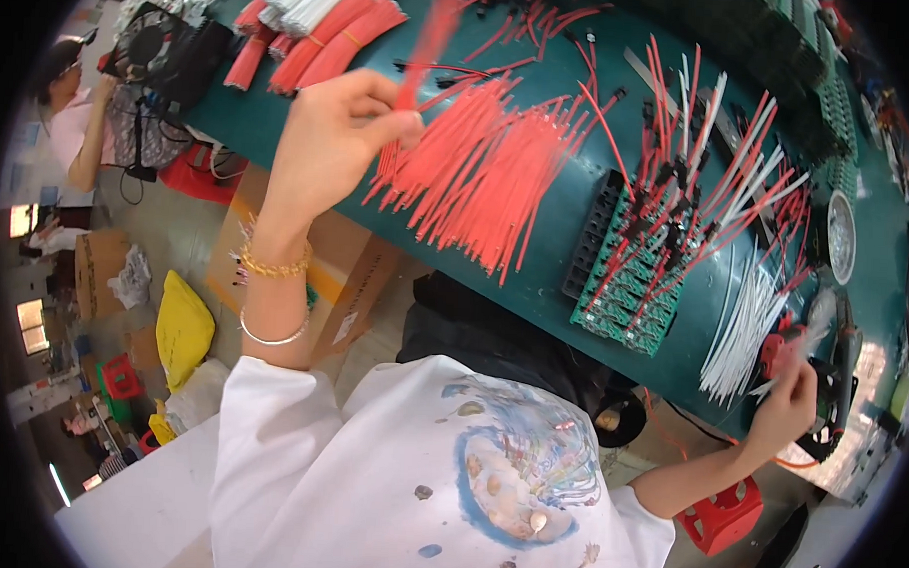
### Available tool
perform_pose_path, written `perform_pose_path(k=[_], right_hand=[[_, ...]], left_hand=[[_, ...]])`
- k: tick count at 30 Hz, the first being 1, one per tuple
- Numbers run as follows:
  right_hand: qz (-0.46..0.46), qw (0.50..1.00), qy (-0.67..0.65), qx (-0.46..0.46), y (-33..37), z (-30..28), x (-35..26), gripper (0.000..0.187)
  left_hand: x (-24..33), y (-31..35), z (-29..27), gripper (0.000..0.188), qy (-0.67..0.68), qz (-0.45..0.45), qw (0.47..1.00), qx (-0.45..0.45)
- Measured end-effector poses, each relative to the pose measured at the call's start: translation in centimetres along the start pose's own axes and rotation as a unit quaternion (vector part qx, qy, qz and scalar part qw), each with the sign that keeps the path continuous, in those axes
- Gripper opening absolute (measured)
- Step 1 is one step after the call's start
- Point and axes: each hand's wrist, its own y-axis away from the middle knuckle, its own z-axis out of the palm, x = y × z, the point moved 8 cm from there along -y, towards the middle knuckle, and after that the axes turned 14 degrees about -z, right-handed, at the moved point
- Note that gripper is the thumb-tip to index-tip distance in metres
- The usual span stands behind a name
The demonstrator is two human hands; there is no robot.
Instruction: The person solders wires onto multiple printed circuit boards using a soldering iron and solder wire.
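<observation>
Red, thin, light and floppy wire (423, 43) is being pinched near its lower end by the left hand (329, 144) above the bench (535, 277), best gripped mid-length, while the right hand (786, 396) is closing fingers on something unclear.

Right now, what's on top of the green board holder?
Black connectors with red and white wires stand plugged across the green board holder. Only its near edge shows bare; the rest is covered by connectors and wires, so its far rows cannot be seen.
</observation>
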Motion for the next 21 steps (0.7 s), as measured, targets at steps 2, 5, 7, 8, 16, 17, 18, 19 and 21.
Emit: perform_pose_path(k=[2,5,7,8,16,17,18,19,21], right_hand=[[0.092,0.991,-0.095,0.022,1.2,-1.5,1.1,0.021],[0.051,0.978,-0.141,0.143,2.2,-2.9,-2.4,0.023],[0.025,0.976,-0.133,0.17,2.6,-2.5,-5.3,0.022],[0.01,0.975,-0.133,0.178,3.0,-1.4,-6.2,0.021],[-0.008,0.959,-0.237,0.153,4.5,5.2,-7.6,0.008],[-0.004,0.961,-0.228,0.155,4.6,5.0,-7.9,0.008],[-0.006,0.964,-0.211,0.158,4.7,4.9,-8.2,0.008],[-0.011,0.967,-0.201,0.158,4.8,4.9,-8.4,0.008],[-0.032,0.978,-0.162,0.123,5.4,5.9,-7.5,0.009]], left_hand=[[-0.8,0.7,-1.7,0.012,0.041,0.034,0.996,0.072],[-3.9,1.5,-4.4,0.012,0.126,0.101,0.951,0.263],[-7.6,0.9,-3.8,0.011,0.129,0.088,0.952,0.265],[-9.0,0.5,-3.5,0.01,0.132,0.074,0.952,0.266],[-11.1,0.4,-5.0,0.013,0.139,0.047,0.939,0.31],[-10.9,0.8,-4.9,0.013,0.161,0.049,0.934,0.315],[-10.3,1.4,-4.8,0.012,0.182,0.051,0.928,0.321],[-9.3,2.3,-4.5,0.012,0.181,0.05,0.929,0.319],[-6.2,4.0,-2.4,0.01,0.19,0.048,0.93,0.311]])
